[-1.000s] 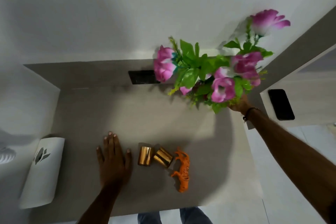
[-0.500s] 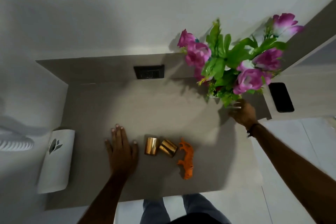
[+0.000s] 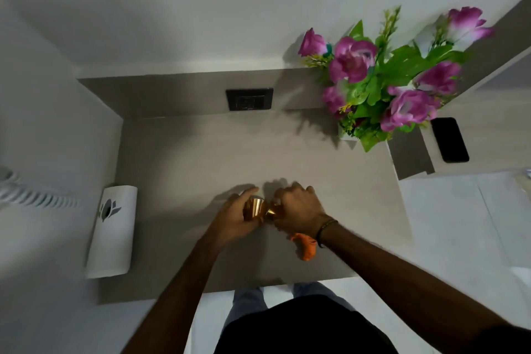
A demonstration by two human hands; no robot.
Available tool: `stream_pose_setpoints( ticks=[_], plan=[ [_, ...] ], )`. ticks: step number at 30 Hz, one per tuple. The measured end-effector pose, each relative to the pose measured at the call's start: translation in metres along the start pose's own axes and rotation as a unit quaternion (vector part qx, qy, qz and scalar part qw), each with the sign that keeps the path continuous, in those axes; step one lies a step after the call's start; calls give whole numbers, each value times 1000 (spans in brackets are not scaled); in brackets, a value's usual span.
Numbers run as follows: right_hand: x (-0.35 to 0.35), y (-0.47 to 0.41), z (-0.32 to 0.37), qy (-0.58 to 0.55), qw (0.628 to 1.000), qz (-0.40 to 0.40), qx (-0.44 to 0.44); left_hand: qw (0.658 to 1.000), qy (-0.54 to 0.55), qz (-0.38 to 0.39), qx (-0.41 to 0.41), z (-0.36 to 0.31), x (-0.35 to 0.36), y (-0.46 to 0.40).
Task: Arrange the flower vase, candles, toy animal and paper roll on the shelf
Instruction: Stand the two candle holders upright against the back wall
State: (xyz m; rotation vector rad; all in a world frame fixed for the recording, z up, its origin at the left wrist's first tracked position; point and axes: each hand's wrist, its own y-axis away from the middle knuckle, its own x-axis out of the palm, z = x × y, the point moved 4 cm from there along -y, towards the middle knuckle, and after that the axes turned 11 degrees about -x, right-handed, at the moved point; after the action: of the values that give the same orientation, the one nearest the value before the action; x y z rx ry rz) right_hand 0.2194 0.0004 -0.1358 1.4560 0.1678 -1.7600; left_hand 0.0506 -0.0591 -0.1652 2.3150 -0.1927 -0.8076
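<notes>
Gold candles sat mid-shelf: my left hand [image 3: 233, 220] wrapped one candle [image 3: 255, 208], my right hand [image 3: 298, 211] closed over the other [image 3: 271, 212]. Behind my right wrist lay the orange toy animal [image 3: 307, 245]; the flower vase [image 3: 349, 133] stood at the shelf's [image 3: 201, 152] far right corner, and the paper roll [image 3: 112, 233] lay at its left edge.

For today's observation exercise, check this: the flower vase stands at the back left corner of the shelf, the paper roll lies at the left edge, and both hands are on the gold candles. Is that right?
Not quite. The head view shows the flower vase at the back right corner of the shelf, not the left. The rest holds: the paper roll lies at the left edge, and the left hand and right hand are on the gold candles.
</notes>
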Motion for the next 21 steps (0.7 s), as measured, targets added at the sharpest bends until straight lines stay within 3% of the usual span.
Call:
stream_pose_setpoints(
  ticks=[3,5,9,13,16,21],
  plan=[
    [5,-8,-8,-36,999,33,15,999,-12,-35,30,-4,-3,-5],
    [6,-14,-17,-96,994,38,37,998,19,-63,0,-2,-7,-9],
    [-13,-39,-47,-260,949,-108,145,978,110,-172,-38,-3,-36,-32],
    [-46,-87,-68,-311,895,-252,197,947,145,-284,-43,-31,-77,-79],
    [-62,-127,-76,-323,874,-298,206,938,123,-322,-46,-50,-104,-111],
    [-68,-160,-84,-318,867,-316,217,942,97,-317,-48,-61,-120,-139]
  ],
)
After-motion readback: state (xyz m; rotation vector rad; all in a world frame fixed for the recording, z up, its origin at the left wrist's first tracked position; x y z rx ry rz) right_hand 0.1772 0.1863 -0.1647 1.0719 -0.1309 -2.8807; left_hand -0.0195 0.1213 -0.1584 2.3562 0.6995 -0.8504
